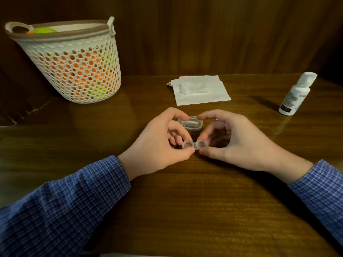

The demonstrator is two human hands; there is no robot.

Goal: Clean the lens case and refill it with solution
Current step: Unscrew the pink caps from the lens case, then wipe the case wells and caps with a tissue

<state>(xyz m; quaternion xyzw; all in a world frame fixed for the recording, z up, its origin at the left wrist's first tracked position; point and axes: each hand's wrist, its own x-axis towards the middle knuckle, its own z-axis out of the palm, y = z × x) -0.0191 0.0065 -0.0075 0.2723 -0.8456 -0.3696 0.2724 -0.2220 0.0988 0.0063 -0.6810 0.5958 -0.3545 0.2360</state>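
bare table (185, 201) near; tissue (201, 90), bottle (295, 94), basket (74, 67) crowd behind.

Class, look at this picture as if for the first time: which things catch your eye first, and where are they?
At the centre, the left hand and right hand pinch a small clear lens case between them above the dark wooden table. At the far left stands a white basket with orange and green showing through its holes. A white tissue lies behind the hands, and a white bottle stands at the right.

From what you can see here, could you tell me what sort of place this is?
Probably a home desk or table set against wood panelling. A woven basket sits on the dark wooden table, with tissues and a solution bottle nearby.
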